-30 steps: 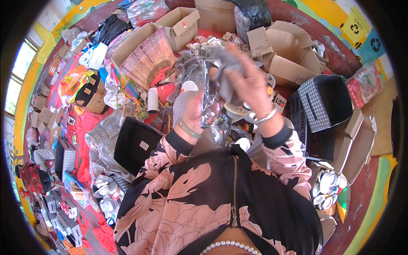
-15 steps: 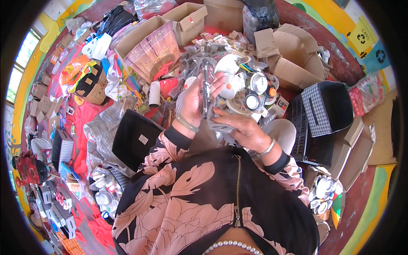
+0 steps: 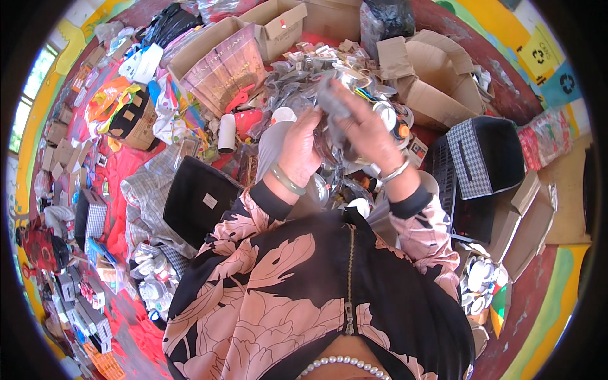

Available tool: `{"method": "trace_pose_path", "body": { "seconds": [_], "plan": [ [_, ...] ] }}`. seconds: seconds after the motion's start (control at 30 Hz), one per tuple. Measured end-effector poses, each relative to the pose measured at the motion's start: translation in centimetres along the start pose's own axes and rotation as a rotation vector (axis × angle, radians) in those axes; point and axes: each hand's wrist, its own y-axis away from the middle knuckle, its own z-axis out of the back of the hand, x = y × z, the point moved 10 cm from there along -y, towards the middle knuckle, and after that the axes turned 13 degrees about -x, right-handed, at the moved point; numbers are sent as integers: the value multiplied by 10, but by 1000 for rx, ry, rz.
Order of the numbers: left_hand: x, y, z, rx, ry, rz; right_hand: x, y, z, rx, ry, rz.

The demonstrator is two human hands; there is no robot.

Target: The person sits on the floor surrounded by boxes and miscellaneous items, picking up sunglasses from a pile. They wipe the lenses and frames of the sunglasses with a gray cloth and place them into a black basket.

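My left hand [image 3: 301,149] is raised over the pile, fingers curled round a slim dark glossy object that mostly hides behind the hands. A crumpled grey cloth [image 3: 332,101] is bunched in my right hand [image 3: 368,130], which presses it against the upper end of that object, close to my left fingertips. Motion blurs the cloth and the right fingers. Beneath and beyond both hands lies a heap of mixed small goods: clear plastic wrapping [image 3: 285,88], white round lids [image 3: 384,114] and an orange-and-black cap [image 3: 401,130].
A black box [image 3: 199,202] stands by my left forearm. To the right are a black crate [image 3: 443,190] with a checked fabric bin [image 3: 472,158] and an open carton [image 3: 437,76]. More cartons [image 3: 221,69] line the far side; a white roll [image 3: 227,134] stands near the heap.
My right hand has moved up and away with the grey cloth, from the object's lower end to its upper end. My left hand has shifted slightly right, and the glossy object is now largely covered.
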Motion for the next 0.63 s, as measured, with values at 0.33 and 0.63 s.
{"method": "trace_pose_path", "body": {
  "seconds": [0.33, 0.63],
  "plan": [
    [-138, -5, 160, -296, -7, -336, -23, 98, -63, 430, -329, -436],
    [-277, 147, 458, -905, -364, -625, -125, 112, -22, -75, -500, -889]
  ]
}}
